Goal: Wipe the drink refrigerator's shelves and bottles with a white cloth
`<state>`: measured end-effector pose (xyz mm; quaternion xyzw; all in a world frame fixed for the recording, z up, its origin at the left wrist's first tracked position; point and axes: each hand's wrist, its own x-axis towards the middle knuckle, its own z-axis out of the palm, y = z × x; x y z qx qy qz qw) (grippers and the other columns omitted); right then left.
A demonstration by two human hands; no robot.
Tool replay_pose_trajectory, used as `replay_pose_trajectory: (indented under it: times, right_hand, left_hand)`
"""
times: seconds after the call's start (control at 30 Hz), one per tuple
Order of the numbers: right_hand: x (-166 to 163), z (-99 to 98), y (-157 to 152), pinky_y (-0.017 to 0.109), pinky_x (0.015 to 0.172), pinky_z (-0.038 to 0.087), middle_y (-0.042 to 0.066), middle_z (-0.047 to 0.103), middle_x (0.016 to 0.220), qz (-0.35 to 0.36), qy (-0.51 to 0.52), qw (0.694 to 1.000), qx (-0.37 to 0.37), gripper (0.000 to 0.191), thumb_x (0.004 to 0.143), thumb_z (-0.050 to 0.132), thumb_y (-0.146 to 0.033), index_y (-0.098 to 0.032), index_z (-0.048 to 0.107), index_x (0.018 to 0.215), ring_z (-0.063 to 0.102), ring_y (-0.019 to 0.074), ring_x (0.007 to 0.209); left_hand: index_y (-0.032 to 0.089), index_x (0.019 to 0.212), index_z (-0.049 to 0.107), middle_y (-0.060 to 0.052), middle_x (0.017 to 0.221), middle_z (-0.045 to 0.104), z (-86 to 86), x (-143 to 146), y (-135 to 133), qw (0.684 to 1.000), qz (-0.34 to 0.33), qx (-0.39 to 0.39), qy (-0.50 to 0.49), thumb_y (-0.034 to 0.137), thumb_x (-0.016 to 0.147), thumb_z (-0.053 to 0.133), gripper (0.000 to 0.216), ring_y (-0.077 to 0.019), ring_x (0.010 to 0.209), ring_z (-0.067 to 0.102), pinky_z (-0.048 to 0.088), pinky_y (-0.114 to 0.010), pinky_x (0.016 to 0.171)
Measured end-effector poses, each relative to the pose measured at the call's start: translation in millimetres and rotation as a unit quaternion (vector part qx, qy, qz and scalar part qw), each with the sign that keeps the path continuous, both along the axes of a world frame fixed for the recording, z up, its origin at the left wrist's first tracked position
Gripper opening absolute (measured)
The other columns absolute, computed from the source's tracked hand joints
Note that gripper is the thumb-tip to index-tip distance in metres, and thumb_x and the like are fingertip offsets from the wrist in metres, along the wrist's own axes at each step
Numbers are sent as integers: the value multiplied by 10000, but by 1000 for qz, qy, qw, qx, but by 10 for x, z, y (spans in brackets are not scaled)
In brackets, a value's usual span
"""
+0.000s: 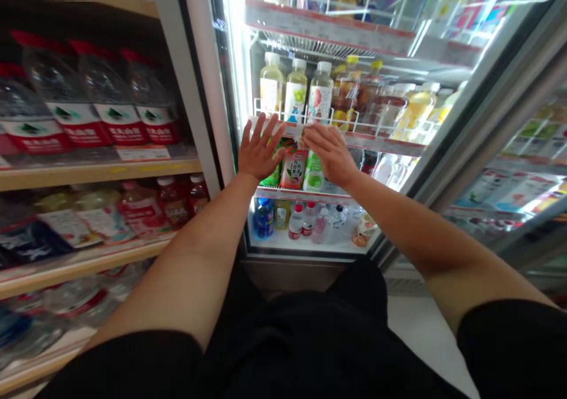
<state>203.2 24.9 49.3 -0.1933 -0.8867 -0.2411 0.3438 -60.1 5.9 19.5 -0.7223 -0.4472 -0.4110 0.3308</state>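
Note:
Both my arms reach into an open drinks cooler. My left hand (260, 147) is spread open, its fingers resting against the front rail of a wire shelf (381, 141). My right hand (330, 151) lies palm down on the same rail, fingers curled a little over its edge, just above a row of bottles: a pink-labelled bottle (294, 169) and a white and green bottle (314, 173). Whether the right hand grips anything is hidden by its back. On the shelf above the hands stand pale juice bottles (296, 91).
The cooler's glass door (487, 92) stands open at the right. The bottom shelf holds small bottles (301, 219). To the left, wooden shelving (101, 172) carries large water jugs (110, 101) and red drink bottles (172, 201). White floor shows at the lower right.

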Motion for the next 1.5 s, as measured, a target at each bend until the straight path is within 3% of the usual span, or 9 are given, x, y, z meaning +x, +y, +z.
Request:
replay_pose_trajectory:
  times: [0.17,0.4,0.57,0.73,0.87,1.07,1.13,1.33,1.5]
  right_hand:
    - [-83,79,-36,490,1298,318,-15,575,1545,42,-153,987,-4,447,1083,357,-225,-307,582,1461,416,202,1520]
    - [-255,387,66,576,1312,232,13,515,1591,6,2,1000,24,491,1063,358,-192,-294,500,1522,330,250,1564]
    - [-336,497,68,526,1308,272,6,532,1579,25,-65,997,31,448,1063,377,-222,-297,552,1468,367,233,1546]
    - [-382,846,165,564,1306,253,33,489,1615,-1,46,997,58,471,1063,317,-226,-249,570,1459,339,251,1560]
    - [-407,999,98,529,1321,238,5,514,1598,-2,10,999,49,437,1059,358,-233,-277,598,1421,348,222,1555]
    - [-241,1361,6,537,1320,196,-12,433,1650,-118,160,978,55,470,1084,332,-172,-211,494,1524,294,241,1569]
    - [-179,1356,2,522,1325,194,-1,388,1676,-134,190,970,67,509,1078,299,-150,-184,434,1568,253,251,1586]
    - [32,1126,61,532,1332,200,-62,405,1662,-76,7,995,67,522,1053,327,-174,-288,475,1541,270,225,1587]
    - [390,1156,186,456,1328,238,52,444,1644,-120,179,969,118,521,1084,240,-273,-181,489,1532,292,233,1574]
  left_hand:
    - [286,1590,407,-40,1679,337,4,6,-20,1000,-8,-2,-5,497,1036,384,593,-272,1600,133,46,-552,1321]
    - [279,1599,388,-43,1682,326,-2,3,-7,1000,-8,9,4,503,1041,380,602,-273,1601,128,44,-563,1317]
    - [296,1599,390,-44,1682,330,-1,1,-4,1000,-18,-8,-11,503,1028,404,607,-288,1602,119,49,-574,1315]
    - [314,1602,380,-29,1686,318,-20,-17,21,1000,-11,4,-1,494,1032,383,598,-268,1603,103,22,-574,1316]
    - [297,1604,378,-36,1687,316,-13,-7,1,1000,-18,4,-1,473,1030,394,600,-268,1604,98,18,-574,1317]
    - [301,1578,425,-30,1670,352,10,15,-44,1000,-15,-10,-15,453,1011,440,587,-272,1602,127,32,-567,1319]
    - [296,1577,428,-29,1672,346,2,18,-44,1000,-16,-9,-20,453,1009,442,589,-269,1602,127,23,-569,1319]
    - [292,1573,436,-37,1667,356,-27,40,-48,999,-18,-15,-37,423,1007,435,581,-273,1600,131,31,-572,1318]
    - [290,1576,427,-37,1670,352,-25,46,-54,999,-15,-12,-35,452,1010,428,589,-270,1603,122,27,-570,1316]
